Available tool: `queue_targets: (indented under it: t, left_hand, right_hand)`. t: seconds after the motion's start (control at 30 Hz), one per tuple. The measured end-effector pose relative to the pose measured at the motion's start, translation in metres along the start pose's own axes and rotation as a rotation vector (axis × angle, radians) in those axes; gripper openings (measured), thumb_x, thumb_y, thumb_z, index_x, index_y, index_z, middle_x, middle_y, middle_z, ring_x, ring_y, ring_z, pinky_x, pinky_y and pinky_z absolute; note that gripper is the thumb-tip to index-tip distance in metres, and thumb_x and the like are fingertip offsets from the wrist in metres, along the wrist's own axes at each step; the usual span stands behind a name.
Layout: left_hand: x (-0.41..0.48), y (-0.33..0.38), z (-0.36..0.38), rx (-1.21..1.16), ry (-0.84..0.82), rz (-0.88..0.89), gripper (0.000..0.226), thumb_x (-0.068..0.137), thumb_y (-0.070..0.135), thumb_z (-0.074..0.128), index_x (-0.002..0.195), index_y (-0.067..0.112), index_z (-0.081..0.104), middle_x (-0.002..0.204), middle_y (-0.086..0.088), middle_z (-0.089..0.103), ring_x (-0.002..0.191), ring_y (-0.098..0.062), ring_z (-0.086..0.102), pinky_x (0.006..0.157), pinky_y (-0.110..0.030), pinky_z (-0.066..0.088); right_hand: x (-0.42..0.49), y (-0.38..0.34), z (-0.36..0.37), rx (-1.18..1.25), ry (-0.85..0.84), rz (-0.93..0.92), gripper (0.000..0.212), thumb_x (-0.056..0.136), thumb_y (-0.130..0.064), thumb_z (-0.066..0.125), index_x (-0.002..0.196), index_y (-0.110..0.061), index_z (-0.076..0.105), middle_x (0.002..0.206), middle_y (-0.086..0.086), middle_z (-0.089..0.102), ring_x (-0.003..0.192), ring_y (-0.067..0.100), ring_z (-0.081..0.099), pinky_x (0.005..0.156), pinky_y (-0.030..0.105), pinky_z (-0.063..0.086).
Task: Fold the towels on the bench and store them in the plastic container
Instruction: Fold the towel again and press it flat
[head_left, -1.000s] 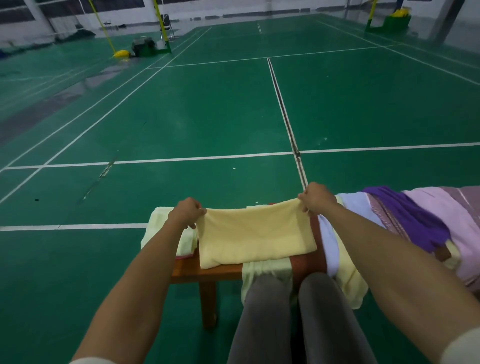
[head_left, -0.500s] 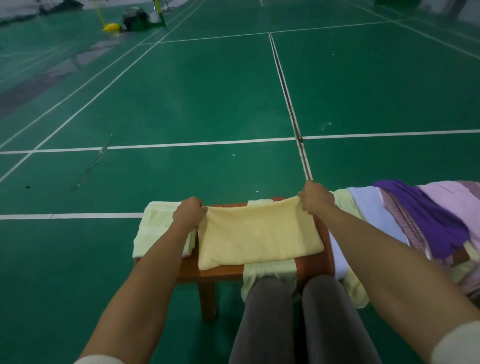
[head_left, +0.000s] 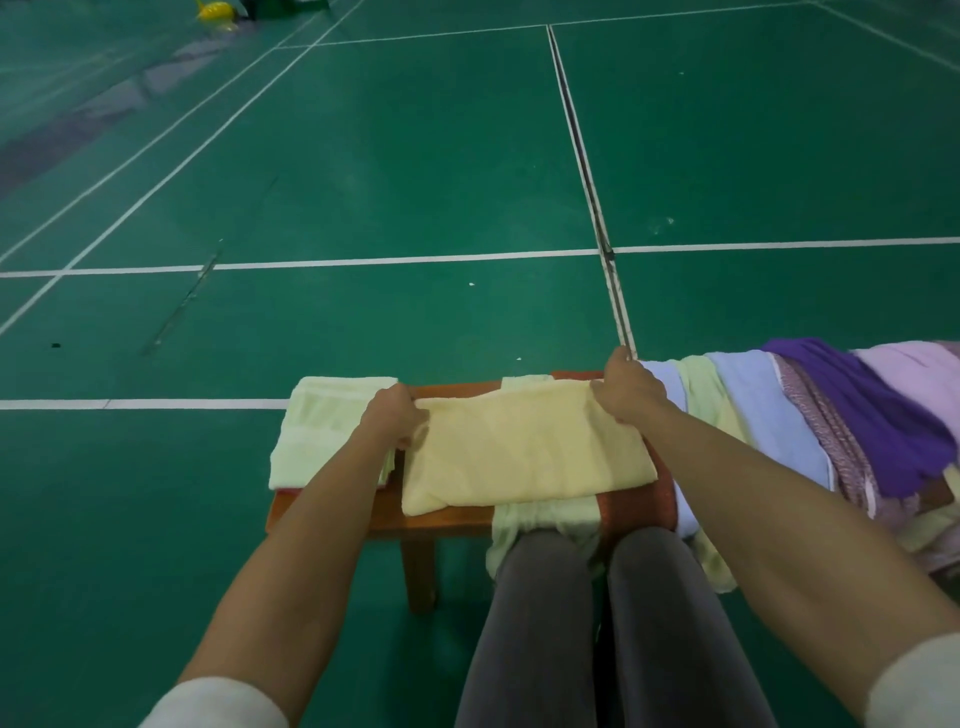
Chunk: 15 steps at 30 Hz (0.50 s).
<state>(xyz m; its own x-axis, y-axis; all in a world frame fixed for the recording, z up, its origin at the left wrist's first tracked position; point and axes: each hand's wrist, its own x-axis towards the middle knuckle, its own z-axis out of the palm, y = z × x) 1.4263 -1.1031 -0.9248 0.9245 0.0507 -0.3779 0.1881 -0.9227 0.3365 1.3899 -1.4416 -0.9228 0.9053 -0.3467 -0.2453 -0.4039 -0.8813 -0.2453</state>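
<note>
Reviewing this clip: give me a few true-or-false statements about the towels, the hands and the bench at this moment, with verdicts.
1. Both hands grip the yellow towel at its far corners. True: the left hand and right hand each hold one end.
2. The yellow towel hangs in the air above the bench. False: it lies flat on the bench.
3. A folded pale green towel lies at the bench's left end. True.
4. The purple towel lies left of the yellow one. False: it is in the pile on the right.
5. A plastic container stands on the bench. False: none is in view.
</note>
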Motion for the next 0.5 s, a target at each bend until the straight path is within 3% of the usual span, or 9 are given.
queue_targets:
  t: [0.07,0.17,0.3,0.33,0.43,0.5]
  left_hand:
    - [-0.003,0.003,0.002,-0.023,-0.038,-0.002,0.043,0.096,0.027,0.067,0.134,0.014,0.052,0.109,-0.01,0.064,0.069,-0.026,0.073,0.062,-0.038,0.065]
    - [-0.008,0.007,0.004,-0.047,-0.066,-0.009,0.051,0.094,0.029,0.07,0.136,0.013,0.046,0.113,-0.01,0.06,0.073,-0.026,0.072,0.063,-0.039,0.065]
    - [-0.013,0.01,0.008,-0.064,-0.083,-0.055,0.07,0.096,0.033,0.069,0.151,0.011,0.032,0.106,-0.007,0.057,0.076,-0.021,0.065,0.056,-0.029,0.056]
    - [-0.014,0.01,0.01,-0.057,-0.111,-0.058,0.074,0.096,0.036,0.069,0.153,0.01,0.03,0.111,-0.008,0.057,0.083,-0.022,0.064,0.059,-0.027,0.053]
    - [-0.019,0.009,0.015,-0.059,-0.158,-0.067,0.072,0.092,0.044,0.072,0.146,0.008,0.042,0.139,-0.011,0.056,0.116,-0.029,0.06,0.088,-0.034,0.053]
    - [-0.02,0.009,0.015,-0.061,-0.177,-0.073,0.071,0.089,0.046,0.075,0.141,0.007,0.047,0.137,-0.011,0.058,0.113,-0.028,0.059,0.091,-0.037,0.051]
  right_hand:
    - [-0.01,-0.009,0.001,-0.065,-0.009,-0.05,0.063,0.101,-0.028,0.049,0.153,-0.005,0.021,0.12,0.017,0.062,0.102,0.035,0.064,0.068,0.036,0.047]
    - [-0.025,-0.028,0.007,-0.086,-0.009,-0.114,0.044,0.098,-0.02,0.051,0.138,-0.007,0.037,0.116,0.016,0.064,0.102,0.035,0.064,0.069,0.036,0.043]
    - [-0.047,-0.063,0.024,-0.034,-0.088,-0.239,0.026,0.097,-0.02,0.051,0.121,-0.01,0.052,0.119,0.012,0.063,0.105,0.034,0.063,0.073,0.034,0.043]
    - [-0.056,-0.073,0.028,-0.051,-0.103,-0.286,0.024,0.098,-0.021,0.05,0.119,-0.011,0.053,0.118,0.011,0.064,0.103,0.032,0.063,0.072,0.034,0.043]
    - [-0.08,-0.102,0.041,-0.037,-0.139,-0.417,0.022,0.099,-0.026,0.05,0.116,-0.014,0.056,0.115,0.009,0.065,0.099,0.029,0.062,0.075,0.036,0.048]
    - [-0.093,-0.118,0.054,-0.017,-0.191,-0.48,0.023,0.099,-0.034,0.055,0.114,-0.017,0.058,0.115,0.008,0.065,0.098,0.027,0.061,0.081,0.038,0.052]
